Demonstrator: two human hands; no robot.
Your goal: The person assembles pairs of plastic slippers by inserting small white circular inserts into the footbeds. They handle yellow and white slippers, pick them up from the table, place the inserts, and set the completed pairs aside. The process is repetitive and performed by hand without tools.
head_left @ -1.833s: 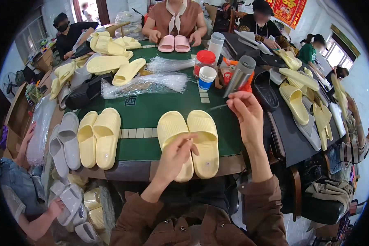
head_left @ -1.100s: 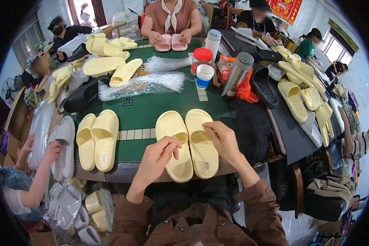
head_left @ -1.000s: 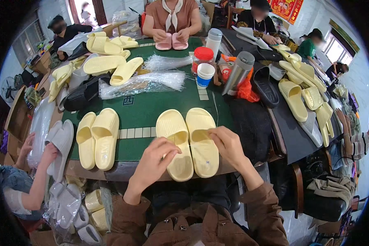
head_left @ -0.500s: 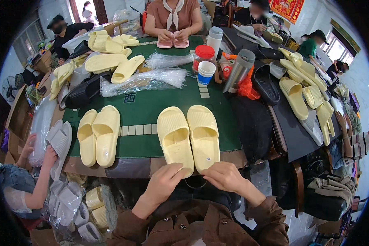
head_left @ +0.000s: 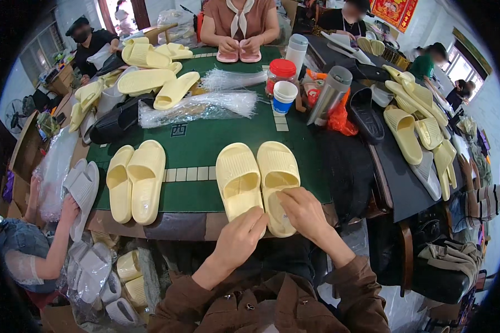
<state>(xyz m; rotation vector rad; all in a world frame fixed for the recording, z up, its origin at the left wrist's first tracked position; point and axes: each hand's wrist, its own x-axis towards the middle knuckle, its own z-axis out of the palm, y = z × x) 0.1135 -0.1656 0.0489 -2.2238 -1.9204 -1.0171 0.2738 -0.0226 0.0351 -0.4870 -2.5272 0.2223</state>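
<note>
Two pale yellow slide slippers lie side by side in front of me, heels at the table's near edge. My left hand (head_left: pixel 240 240) is pinched at the heel of the left slipper (head_left: pixel 237 176); whatever lies in its fingers is hidden. On the right slipper (head_left: pixel 278 164), the bent fingers of my right hand (head_left: pixel 304 213) press together over the insole near the heel. I cannot make out what they hold. Left of these, a second yellow pair (head_left: pixel 145 182) rests on the green table mat (head_left: pixel 189 198), touched by neither hand.
Bundles of clear plastic strips (head_left: pixel 197 110) lie beyond, near a paper cup (head_left: pixel 284 99), red-lidded jar (head_left: pixel 281 75) and steel flask (head_left: pixel 330 95). Slippers pile up at far left (head_left: pixel 144 82) and right (head_left: pixel 404 133). A co-worker at left touches a grey slipper (head_left: pixel 82 191); another holds pink ones (head_left: pixel 250 54).
My right hand has moved up from the heel edge onto the right slipper's insole. My left hand has shifted slightly right. A thin dark loop seen below the heels earlier no longer shows.
</note>
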